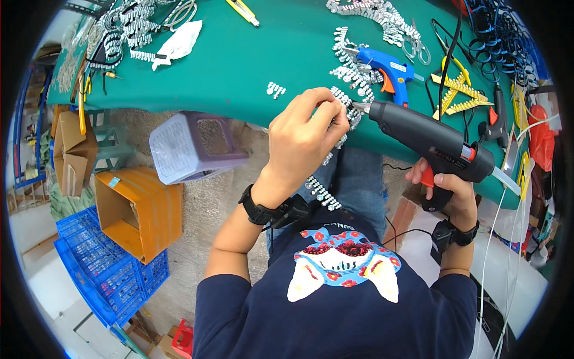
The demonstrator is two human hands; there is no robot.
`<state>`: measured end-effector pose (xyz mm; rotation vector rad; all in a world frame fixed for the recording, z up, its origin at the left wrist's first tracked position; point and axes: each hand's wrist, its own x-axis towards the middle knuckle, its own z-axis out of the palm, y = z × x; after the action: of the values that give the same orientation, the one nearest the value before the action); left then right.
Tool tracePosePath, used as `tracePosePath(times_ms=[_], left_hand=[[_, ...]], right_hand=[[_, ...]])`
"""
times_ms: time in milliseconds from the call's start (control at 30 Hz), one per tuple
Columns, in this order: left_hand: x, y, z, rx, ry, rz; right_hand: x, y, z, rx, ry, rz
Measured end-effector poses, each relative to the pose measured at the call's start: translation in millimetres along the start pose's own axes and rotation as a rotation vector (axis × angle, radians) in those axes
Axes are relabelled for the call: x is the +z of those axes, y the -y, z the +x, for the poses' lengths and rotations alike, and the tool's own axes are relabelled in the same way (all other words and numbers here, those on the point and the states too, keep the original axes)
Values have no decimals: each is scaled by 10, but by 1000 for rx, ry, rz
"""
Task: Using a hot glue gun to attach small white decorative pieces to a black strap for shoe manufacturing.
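My left hand [302,128] is closed, its fingers pinching a strip of rhinestone trim [321,192] at the table's front edge. One end of that trim hangs below the hand toward my lap, and other trim spreads beyond the fingertips. Wrapped round the handle of a black hot glue gun [421,134] is my right hand [457,190], near its red trigger. The gun's nozzle points left, at the trim close to my left fingertips; whether it touches cannot be made out. A clear glue stick [507,180] juts from the gun's rear. A short trim piece [275,90] lies left of my hand.
On the green-covered table [221,78] are a blue glue gun [382,64], scissors [417,48], a yellow cutter [243,12], a heap of trim [128,30] and coiled dark cords [496,42]. A purple-grey plastic stool [173,149], an orange box [158,209] and a blue crate [107,263] stand at left.
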<state>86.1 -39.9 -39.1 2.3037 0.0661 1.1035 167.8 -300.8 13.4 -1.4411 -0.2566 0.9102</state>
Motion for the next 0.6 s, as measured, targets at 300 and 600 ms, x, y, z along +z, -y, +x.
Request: tracePosePath(times_ms=[300, 600], left_hand=[[3, 27, -4, 40, -19, 6], [0, 36, -12, 39, -18, -13]], right_hand=[[-1, 176, 24, 52, -28, -106], [-59, 296, 90, 97, -1, -207]])
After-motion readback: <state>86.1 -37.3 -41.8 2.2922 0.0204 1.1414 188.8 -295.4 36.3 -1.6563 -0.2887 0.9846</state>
